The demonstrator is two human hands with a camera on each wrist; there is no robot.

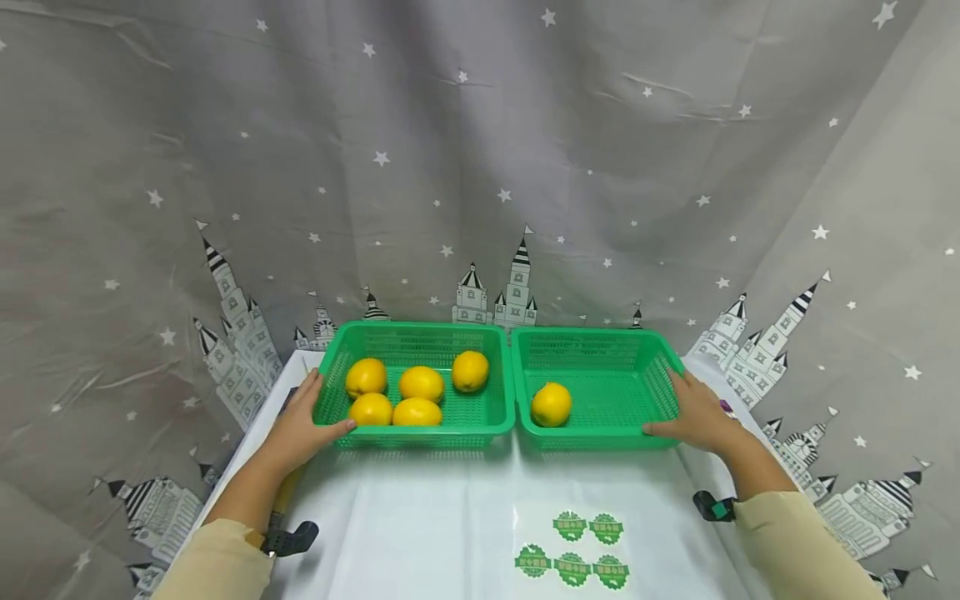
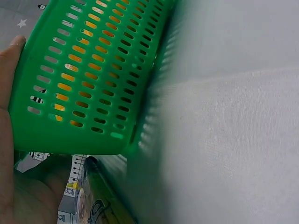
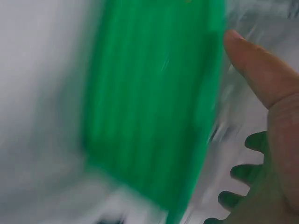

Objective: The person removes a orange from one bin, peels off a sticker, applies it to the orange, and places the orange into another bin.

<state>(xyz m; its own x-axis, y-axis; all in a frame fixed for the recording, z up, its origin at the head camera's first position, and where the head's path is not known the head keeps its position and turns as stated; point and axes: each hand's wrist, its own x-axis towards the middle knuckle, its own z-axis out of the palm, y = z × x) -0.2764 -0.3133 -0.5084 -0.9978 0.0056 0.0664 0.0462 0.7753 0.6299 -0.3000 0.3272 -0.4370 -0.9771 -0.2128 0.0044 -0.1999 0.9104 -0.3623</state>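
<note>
Two green perforated plastic baskets stand side by side. Several yellow-orange fruits [image 1: 422, 383] lie in the left basket [image 1: 480, 431]; a single fruit [image 1: 551, 405] sits near the left end of the right basket [image 1: 607, 432]. At the left basket's outer end is my left hand [image 1: 300, 425], its thumb by the front rim and its fingers extended along the end. The left wrist view shows the thumb against the basket wall [image 2: 70, 135]. My right hand [image 1: 697, 412] lies at the right basket's outer end, fingers spread, thumb at the rim; the right wrist view is blurred.
Green badge-shaped stickers [image 1: 572, 569] on a clear sheet lie in front on the white tablecloth [image 1: 420, 517]. A green printed packet [image 2: 100, 196] shows beside the left hand. A grey curtain [image 1: 420, 208] with stars and castles hangs behind the table.
</note>
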